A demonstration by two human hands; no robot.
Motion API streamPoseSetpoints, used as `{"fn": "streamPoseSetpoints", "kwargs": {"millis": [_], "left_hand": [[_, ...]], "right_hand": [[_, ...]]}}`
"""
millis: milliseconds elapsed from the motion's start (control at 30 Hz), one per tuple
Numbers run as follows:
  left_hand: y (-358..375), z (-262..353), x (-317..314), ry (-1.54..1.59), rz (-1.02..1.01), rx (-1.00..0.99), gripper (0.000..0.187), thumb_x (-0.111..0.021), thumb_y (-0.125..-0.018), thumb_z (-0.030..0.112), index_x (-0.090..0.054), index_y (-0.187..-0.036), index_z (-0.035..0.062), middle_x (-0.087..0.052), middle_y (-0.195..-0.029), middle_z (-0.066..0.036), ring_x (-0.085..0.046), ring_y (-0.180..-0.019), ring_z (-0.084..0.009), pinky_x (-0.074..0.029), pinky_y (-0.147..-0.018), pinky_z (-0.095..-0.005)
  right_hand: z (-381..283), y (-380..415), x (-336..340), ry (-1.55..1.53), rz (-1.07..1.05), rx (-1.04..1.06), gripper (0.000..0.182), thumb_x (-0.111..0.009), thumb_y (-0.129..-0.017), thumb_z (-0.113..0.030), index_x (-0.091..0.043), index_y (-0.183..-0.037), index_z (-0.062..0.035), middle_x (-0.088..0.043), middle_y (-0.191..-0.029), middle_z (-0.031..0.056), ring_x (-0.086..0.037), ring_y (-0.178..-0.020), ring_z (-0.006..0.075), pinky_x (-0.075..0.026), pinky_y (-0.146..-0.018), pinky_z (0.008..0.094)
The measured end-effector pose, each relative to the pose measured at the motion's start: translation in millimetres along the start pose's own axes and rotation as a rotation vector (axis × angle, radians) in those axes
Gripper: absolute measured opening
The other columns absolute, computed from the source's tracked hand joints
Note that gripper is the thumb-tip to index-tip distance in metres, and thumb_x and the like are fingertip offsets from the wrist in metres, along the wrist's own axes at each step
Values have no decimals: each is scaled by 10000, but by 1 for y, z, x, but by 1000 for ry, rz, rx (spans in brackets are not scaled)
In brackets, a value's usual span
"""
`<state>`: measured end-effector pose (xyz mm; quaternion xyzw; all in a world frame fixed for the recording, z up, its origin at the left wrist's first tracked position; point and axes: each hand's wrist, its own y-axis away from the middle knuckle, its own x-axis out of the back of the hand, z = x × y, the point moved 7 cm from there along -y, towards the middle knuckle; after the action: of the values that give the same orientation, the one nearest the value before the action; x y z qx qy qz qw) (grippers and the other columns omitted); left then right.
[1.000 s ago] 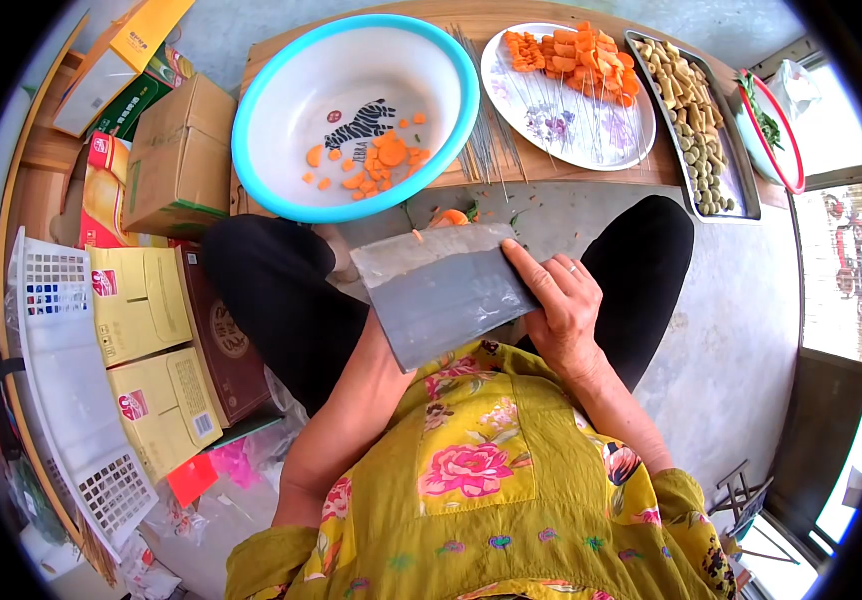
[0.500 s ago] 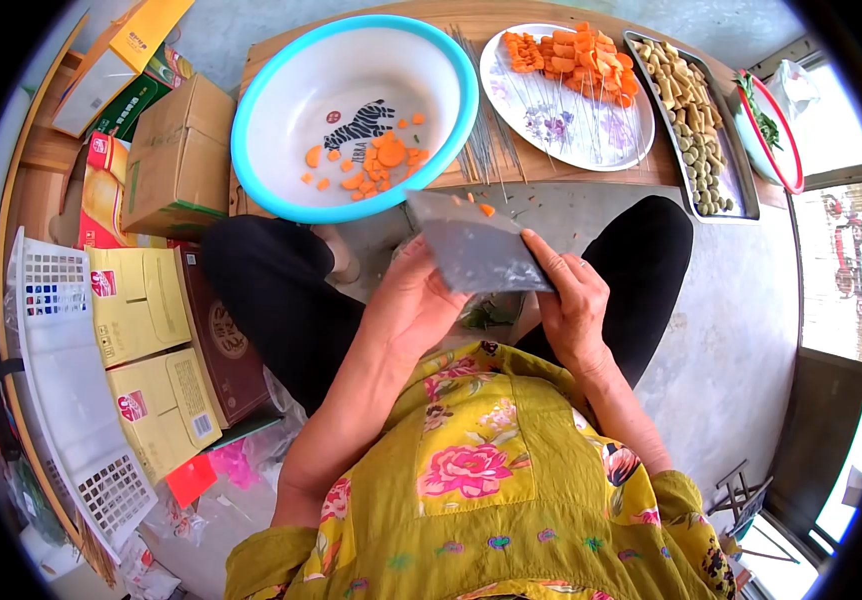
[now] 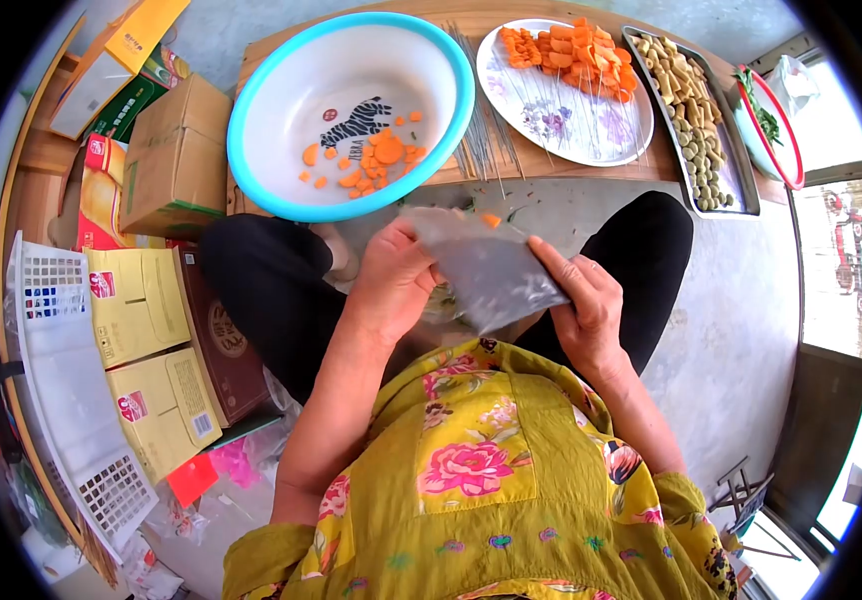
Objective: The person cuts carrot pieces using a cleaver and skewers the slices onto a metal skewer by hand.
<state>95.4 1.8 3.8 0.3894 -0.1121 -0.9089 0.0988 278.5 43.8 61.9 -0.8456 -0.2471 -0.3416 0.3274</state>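
Between my knees I hold a flat grey sheet-like piece (image 3: 501, 272), partly blurred, by its two sides. My left hand (image 3: 391, 275) pinches its left edge, and the fingers of my right hand (image 3: 586, 300) are closed on its right edge. A small orange piece (image 3: 491, 220) shows at its far edge. Beyond it, on the wooden table (image 3: 561, 172), a white basin with a blue rim (image 3: 236, 140) holds orange slices (image 3: 388, 150). Thin metal skewers (image 3: 481, 135) lie beside the basin. A white plate (image 3: 591, 150) bears folded orange pieces (image 3: 581, 60) on skewers.
A metal tray (image 3: 741, 165) of tan and greenish pieces stands right of the plate, then a red-rimmed bowl (image 3: 791, 160) with greens. At the left are a cardboard box (image 3: 176, 160), yellow cartons (image 3: 156, 410) and a white plastic rack (image 3: 71, 370). Scraps lie on the floor under the table edge.
The grey piece has moved slightly right and toward me, and its tilt has changed. My left hand has shifted left and turned; my right hand has moved slightly right and nearer.
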Motion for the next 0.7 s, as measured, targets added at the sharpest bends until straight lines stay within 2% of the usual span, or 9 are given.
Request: {"fn": "streamPoseSetpoints", "kwargs": {"millis": [33,100,300,533,633,700], "left_hand": [[1,2,-5,82,-13,42,145,-619,-894,107,-586,-1011,27,-662,-909,-97,-665,-831,-174,-565,-713,-309],[0,3,-8,187,-106,67,158,-593,-906,117,-589,-1030,19,-669,-979,-138,-673,-828,-190,-577,-717,-305],[3,-6,-11,442,-183,195,185,-539,-917,107,-585,-1071,15,-658,-1017,-172,-680,-854,-233,-595,-729,-328],[5,-3,-10,435,-223,203,197,-531,-918,94,-580,-1087,4,-656,-1032,-177,-681,-870,-238,-594,-749,-332],[9,0,-15,366,-215,217,194,-592,-881,69,-586,-1061,-2,-657,-1014,-154,-679,-848,-229,-584,-732,-318],[12,5,-9,242,-60,76,184,-649,-853,58,-597,-1020,-2,-663,-949,-119,-672,-787,-205,-560,-696,-293]], "right_hand": [[-6,-2,0,49,29,73,693,-595,-524,37,-617,-1209,-64,-448,-619,72,-501,-586,249,-438,-545,367],[-13,-5,-1,82,26,104,692,-596,-521,27,-621,-1205,-70,-452,-621,65,-507,-588,242,-440,-545,362],[-18,-7,-6,127,49,156,670,-603,-528,-10,-632,-1194,-85,-470,-625,38,-517,-585,214,-432,-532,349],[-20,-8,-7,128,17,153,691,-606,-521,-4,-621,-1208,-83,-478,-637,40,-515,-589,213,-430,-541,346],[-18,-6,-7,117,19,142,701,-598,-521,13,-615,-1215,-80,-480,-640,48,-514,-588,222,-436,-548,352],[-11,-1,-7,118,20,125,703,-593,-524,26,-611,-1219,-79,-482,-640,54,-514,-586,232,-443,-554,359]]}}
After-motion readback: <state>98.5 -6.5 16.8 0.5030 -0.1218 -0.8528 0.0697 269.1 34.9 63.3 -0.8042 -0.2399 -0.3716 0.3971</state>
